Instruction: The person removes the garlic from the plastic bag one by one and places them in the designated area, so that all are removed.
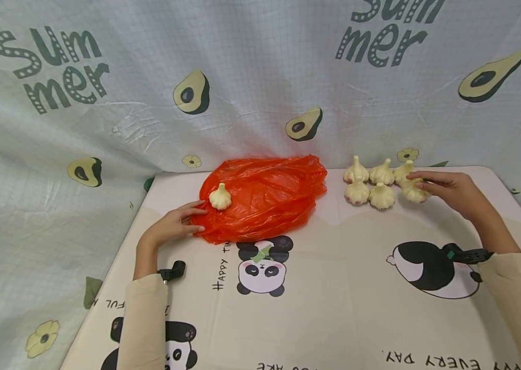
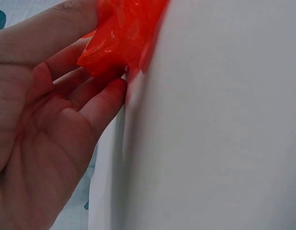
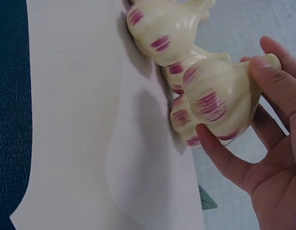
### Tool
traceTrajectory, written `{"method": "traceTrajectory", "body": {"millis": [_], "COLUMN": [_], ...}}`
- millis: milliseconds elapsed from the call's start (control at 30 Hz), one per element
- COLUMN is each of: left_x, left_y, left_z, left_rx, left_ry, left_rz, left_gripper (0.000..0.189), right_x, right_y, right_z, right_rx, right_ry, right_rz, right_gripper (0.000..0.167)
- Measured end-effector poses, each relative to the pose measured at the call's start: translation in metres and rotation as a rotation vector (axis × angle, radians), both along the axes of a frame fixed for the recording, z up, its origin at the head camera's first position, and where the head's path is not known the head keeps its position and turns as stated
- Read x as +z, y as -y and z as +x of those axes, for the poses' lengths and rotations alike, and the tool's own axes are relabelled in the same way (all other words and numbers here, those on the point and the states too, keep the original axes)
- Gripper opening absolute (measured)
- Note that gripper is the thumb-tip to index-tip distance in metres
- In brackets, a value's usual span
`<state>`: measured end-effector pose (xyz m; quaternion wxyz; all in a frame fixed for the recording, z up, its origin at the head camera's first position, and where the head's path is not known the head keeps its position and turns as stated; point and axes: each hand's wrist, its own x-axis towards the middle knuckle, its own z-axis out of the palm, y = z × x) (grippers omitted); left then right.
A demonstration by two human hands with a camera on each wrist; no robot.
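Note:
In the head view, a red plastic bag (image 1: 265, 205) lies crumpled and spread on the table, with one garlic bulb (image 1: 220, 197) upright near its left end. My left hand (image 1: 172, 223) is at the bag's left edge, close beside that bulb. The left wrist view has my fingers bent about the edge of the red film (image 2: 121, 38). On the right, my right hand (image 1: 454, 192) pinches a garlic bulb (image 3: 217, 96) between thumb and fingers. This bulb has a pale body with purple streaks, and overlaps the other bulbs behind it in the right wrist view.
Several more garlic bulbs (image 1: 382, 195) stand in two close rows by the table's back edge, right of the bag. A pale panda-print cover (image 1: 325, 288) lies over the table. Behind hangs a curtain (image 1: 251, 67) printed with avocados.

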<state>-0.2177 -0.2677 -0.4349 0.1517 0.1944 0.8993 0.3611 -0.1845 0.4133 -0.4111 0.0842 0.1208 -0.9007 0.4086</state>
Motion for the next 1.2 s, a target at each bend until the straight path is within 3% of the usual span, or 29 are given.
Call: {"method": "traceTrajectory", "body": {"millis": [300, 733, 1200], "left_x": [0.000, -0.001, -0.001], "left_y": [0.001, 0.001, 0.001], "left_z": [-0.001, -0.002, -0.001], "left_rx": [0.002, 0.005, 0.007], "left_ry": [0.003, 0.008, 0.017], "left_rz": [-0.002, 0.001, 0.011], "left_gripper": [0.047, 0.046, 0.048], "right_x": [-0.006, -0.009, -0.012], "right_y": [-0.002, -0.006, -0.006], "right_z": [-0.006, -0.007, -0.008], "right_rx": [0.041, 0.035, 0.053], "right_ry": [-0.005, 0.084, 0.067], "right_rz": [-0.008, -0.004, 0.003], "right_gripper": [0.030, 0.032, 0.032]}}
